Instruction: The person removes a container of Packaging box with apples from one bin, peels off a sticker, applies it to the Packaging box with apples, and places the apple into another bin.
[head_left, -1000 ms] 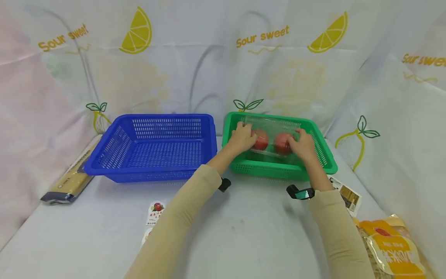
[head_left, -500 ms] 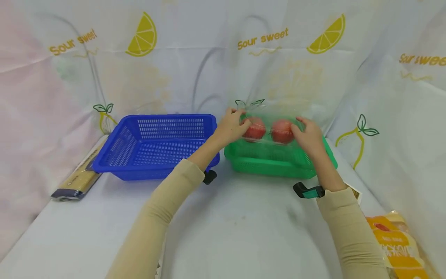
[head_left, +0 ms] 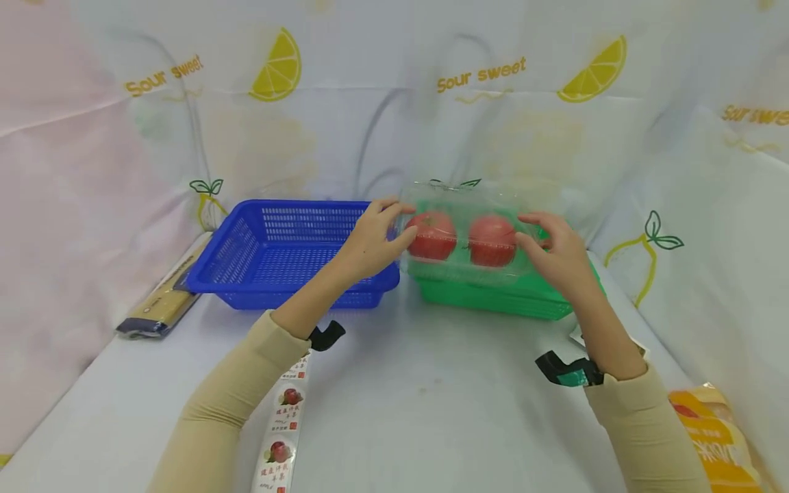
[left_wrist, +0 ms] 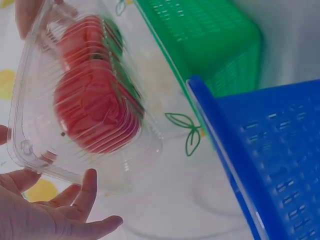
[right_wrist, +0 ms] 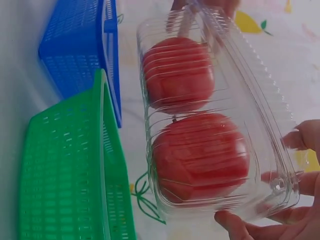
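Right now the clear clamshell box (head_left: 464, 236) with two red tomatoes (head_left: 431, 235) inside sits lifted between your hands, held in the air just above the near-left part of the green basket (head_left: 493, 296). Your left hand (head_left: 370, 241) pinches its left end with thumb and curled fingers, and your right hand (head_left: 555, 252) grips the right end the same way. Judging by the thin ribbed plastic seen from the wrist views, the box (right_wrist: 215, 120) is light and flexible, likely slippery and easy to crush, while the tomatoes carry most of the weight; hold it by the stiffer rim and end corners rather than squeezing the lid over the fruit. As far as you can see into the green basket, it holds nothing, and the blue basket (head_left: 290, 253) just beside it on the left is bare inside too. A strip of fruit stickers (head_left: 285, 424) lies on the white table (head_left: 431, 424) under your left forearm.
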Tool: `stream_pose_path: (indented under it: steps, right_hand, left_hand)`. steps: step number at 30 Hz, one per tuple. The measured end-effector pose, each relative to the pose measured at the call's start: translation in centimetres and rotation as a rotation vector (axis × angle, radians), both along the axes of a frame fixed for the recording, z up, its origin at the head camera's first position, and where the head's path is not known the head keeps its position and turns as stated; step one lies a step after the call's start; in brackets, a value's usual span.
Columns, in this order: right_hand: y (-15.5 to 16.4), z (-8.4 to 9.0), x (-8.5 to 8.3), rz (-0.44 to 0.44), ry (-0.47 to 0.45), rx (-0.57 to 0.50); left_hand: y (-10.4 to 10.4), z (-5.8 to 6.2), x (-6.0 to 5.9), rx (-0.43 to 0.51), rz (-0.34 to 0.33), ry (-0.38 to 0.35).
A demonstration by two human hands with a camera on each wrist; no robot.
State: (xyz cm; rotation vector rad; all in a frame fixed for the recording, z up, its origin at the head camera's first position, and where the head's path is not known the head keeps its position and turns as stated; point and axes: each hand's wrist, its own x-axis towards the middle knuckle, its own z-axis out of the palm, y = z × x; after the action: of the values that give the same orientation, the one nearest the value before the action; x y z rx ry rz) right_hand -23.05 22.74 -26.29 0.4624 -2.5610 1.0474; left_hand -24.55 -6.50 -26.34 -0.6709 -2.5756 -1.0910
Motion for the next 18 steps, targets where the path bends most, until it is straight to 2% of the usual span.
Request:
stream_pose_path:
  steps: [6, 11, 18]
  right_hand:
    - [-0.4, -0.2, 2.3, 0.05, 0.026, 0.035]
    - [-0.8, -0.5, 4.2, 0.113, 0.016, 0.039]
    - [-1.5, -1.1, 6.9, 0.178, 0.076, 0.069]
  left_hand:
    - [-1.7, -0.2, 3.0, 0.006, -0.018, 0.011]
    - [-2.6, -0.6, 5.4, -0.053, -0.006, 0.03]
    - [-4.2, -1.4, 8.6, -0.099, -0.013, 0.005]
